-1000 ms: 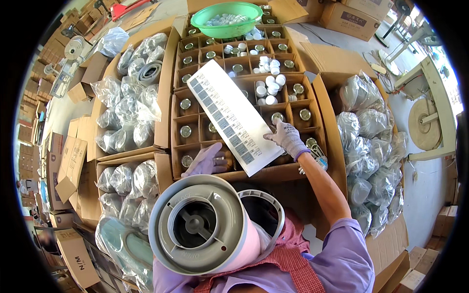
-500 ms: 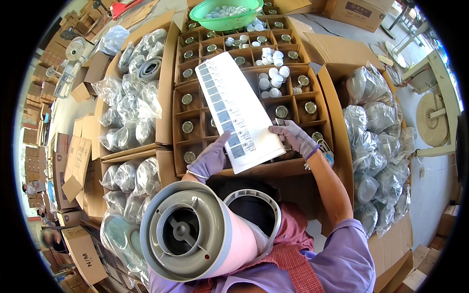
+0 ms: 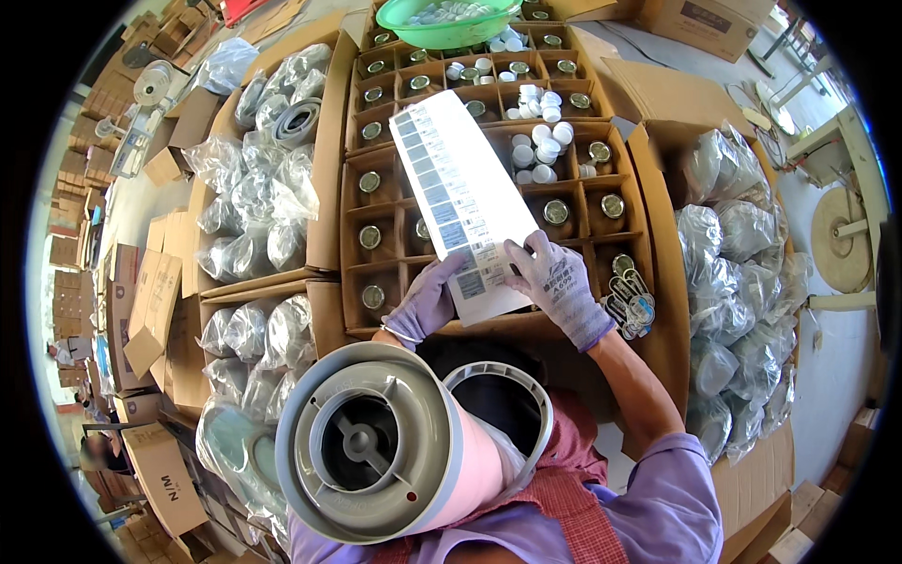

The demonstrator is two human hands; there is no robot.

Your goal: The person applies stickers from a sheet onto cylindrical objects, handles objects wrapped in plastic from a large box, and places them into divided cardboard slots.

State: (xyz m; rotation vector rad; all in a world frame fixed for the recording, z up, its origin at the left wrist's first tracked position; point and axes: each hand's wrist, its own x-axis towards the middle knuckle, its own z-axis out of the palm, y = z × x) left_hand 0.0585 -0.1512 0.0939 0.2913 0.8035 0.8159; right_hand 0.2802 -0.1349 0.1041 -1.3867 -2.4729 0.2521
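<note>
A long white sheet of labels (image 3: 493,209), with a column of grey printed blocks down its left side, slants above a divided carton. My gloved left hand (image 3: 426,299) grips its lower left edge, thumb on top. My gloved right hand (image 3: 561,289) is closed at the sheet's lower right part, its fingertips bent over the lowest labels. Whether those fingertips pinch a single label, I cannot make out. Against my body leans a pink cylindrical container (image 3: 462,475) with a grey round end (image 3: 319,461). Beside it is a grey ring-shaped rim (image 3: 543,414) around a dark opening.
The divided carton (image 3: 349,211) holds several metal-topped items and loose white caps (image 3: 545,150). A green basin (image 3: 446,36) sits at its far end. Plastic-wrapped parts fill cartons at left (image 3: 324,216) and right (image 3: 665,226). Several tags (image 3: 629,305) hang near my right wrist.
My right hand has moved from the sheet's right edge inward over its lowest labels, turning its back upward. The left hand still grips the sheet. The whole view has shifted slightly.
</note>
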